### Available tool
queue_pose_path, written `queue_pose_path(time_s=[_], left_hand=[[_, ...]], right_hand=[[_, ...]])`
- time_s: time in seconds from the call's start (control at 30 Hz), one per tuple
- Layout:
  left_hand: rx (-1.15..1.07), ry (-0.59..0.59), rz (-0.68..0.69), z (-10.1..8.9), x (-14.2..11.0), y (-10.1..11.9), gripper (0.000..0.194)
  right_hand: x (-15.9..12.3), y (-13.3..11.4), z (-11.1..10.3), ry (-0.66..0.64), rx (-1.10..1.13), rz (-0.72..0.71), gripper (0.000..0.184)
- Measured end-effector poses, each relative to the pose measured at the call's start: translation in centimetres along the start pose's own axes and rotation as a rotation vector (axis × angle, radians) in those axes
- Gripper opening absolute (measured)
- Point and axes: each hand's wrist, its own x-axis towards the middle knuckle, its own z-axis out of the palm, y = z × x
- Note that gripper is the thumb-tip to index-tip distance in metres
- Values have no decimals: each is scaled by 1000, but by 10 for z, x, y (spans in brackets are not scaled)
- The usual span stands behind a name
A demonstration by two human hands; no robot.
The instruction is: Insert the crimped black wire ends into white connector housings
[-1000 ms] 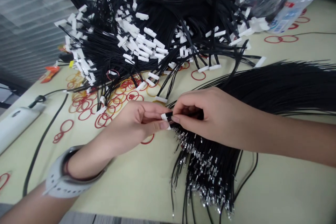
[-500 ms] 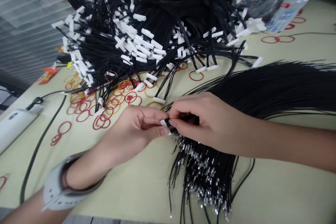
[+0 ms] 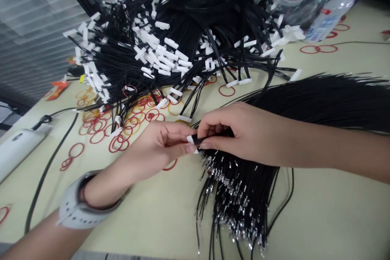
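Fingers of the left hand (image 3: 154, 148) remain clenched on a white plastic connector (image 3: 190, 139), right hand (image 3: 243, 132) pinching its black wire (image 3: 199, 140).

The right hand (image 3: 240, 132) hid most of the small white plastic connector (image 3: 190, 139), and the top edge cut off the heap of thin black wires (image 3: 183, 4).

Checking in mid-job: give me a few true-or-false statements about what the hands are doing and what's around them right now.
1. The left hand pinches a white plastic connector. True.
2. The right hand holds a screwdriver. False: it pinches black wires at that connector.
3. Red rubber bands lie on the table left of the hands. True.
4. The grey wristband is on the right wrist. False: it is on the left wrist.
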Motion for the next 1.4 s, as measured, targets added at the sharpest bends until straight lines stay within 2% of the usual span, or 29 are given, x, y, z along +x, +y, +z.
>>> queue_pose_path(time_s=[0.1,0.23,0.33,0.4,0.47,0.53,0.6,0.67,0.7,0.83,0.97,1.07,1.23,1.4], left_hand=[[-19,33,7,-1,0,3,17],[-68,91,-17,-2,0,4,18],[-136,78,-15,-5,0,2,17],[-165,85,-11,-7,1,0,17],[-192,99,-13,-9,0,-1,18],[-211,93,-2,-10,0,-1,16],[-217,83,2,-10,-1,0,13],[-224,91,-9,-10,-1,1,12],[-226,97,-19,-10,-1,2,13],[-213,112,-23,-10,-1,2,22],[-169,122,-3,-11,-1,0,19],[-140,104,15,-11,-1,0,19],[-126,109,31,-9,-1,3,19],[-150,79,48,-9,2,2,19]], right_hand=[[0,0,-5,-42,61,29,14],[-1,-2,-8,-57,91,43,14],[-1,-5,-11,-29,-1,-26,16],[-1,-5,-12,1,-86,-110,9],[0,-5,-12,38,-105,-126,5],[-1,-4,-12,157,-65,-93,11],[-3,-5,-10,405,-53,-79,11],[-7,-7,-7,606,-114,-138,11],[-9,-8,-5,636,-165,-182,12],[-8,-3,10,495,-337,-365,23],[-6,12,21,426,-428,-423,31],[-8,18,24,433,-444,-383,35],[-12,13,23,462,-367,-299,34],[-13,12,23,461,-401,-255,30]])
